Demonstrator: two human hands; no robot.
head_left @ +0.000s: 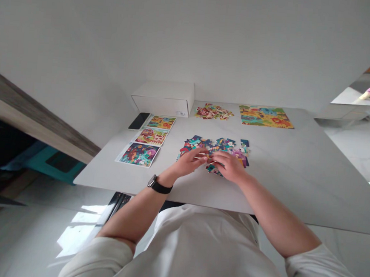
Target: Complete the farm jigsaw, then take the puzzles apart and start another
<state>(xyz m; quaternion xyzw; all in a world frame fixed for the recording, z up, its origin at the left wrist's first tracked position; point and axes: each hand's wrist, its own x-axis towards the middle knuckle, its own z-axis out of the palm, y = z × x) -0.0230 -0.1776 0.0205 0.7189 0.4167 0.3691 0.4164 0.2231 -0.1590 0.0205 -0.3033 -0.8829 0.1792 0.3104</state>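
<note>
While my left hand and right hand curl over puzzle pieces, I can't tell grip; light stiff card, pinch edges.

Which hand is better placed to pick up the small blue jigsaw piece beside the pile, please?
Probably the right hand, nearer the small blue jigsaw piece; the left hand sits across the multicoloured pile.
</note>
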